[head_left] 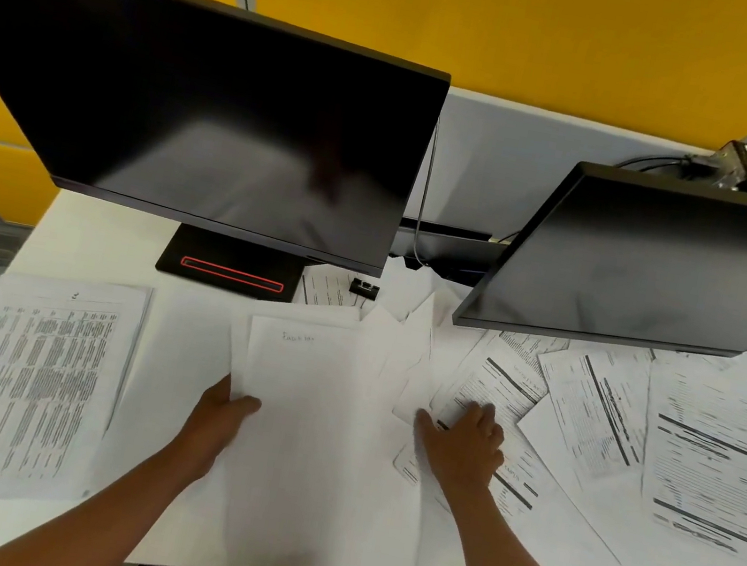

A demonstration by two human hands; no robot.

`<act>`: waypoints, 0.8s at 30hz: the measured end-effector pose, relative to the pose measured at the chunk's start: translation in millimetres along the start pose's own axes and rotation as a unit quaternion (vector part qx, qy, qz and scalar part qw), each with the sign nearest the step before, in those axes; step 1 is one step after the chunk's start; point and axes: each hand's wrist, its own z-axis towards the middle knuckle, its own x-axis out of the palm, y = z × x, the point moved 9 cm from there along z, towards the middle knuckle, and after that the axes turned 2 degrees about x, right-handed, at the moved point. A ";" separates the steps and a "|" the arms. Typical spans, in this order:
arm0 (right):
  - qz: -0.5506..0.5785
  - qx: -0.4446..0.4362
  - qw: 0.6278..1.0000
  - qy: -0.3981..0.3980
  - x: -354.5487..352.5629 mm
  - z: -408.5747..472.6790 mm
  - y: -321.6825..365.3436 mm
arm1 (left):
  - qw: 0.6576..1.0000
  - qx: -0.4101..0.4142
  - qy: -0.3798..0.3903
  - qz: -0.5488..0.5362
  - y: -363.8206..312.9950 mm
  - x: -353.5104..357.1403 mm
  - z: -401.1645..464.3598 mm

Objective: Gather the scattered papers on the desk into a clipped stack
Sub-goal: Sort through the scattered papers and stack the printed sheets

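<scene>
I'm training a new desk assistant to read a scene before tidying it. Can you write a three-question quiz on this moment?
1. True or false: the binder clip is already clamped on a stack of papers.
2. What is the left hand gripping?
A. the monitor stand
B. the edge of the mostly blank sheets at the middle of the desk
C. the binder clip
3. Fill in: the right hand lies flat on ______ sheets to the right of the blank ones.

Key
1. False: it sits loose near the left monitor's stand.
2. B
3. Printed
</scene>
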 end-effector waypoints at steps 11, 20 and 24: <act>-0.006 -0.246 0.963 0.108 55.1 -109.8 101.9 | 0.998 -0.013 -0.023 0.061 13.1 2.2 10.1; -0.067 -0.393 0.913 0.082 82.2 -132.6 71.9 | 0.994 0.007 -0.083 0.076 -6.5 -45.7 19.2; -0.060 -0.452 0.886 0.088 97.3 -159.3 79.0 | 0.993 0.012 -0.082 0.086 1.9 -43.6 16.0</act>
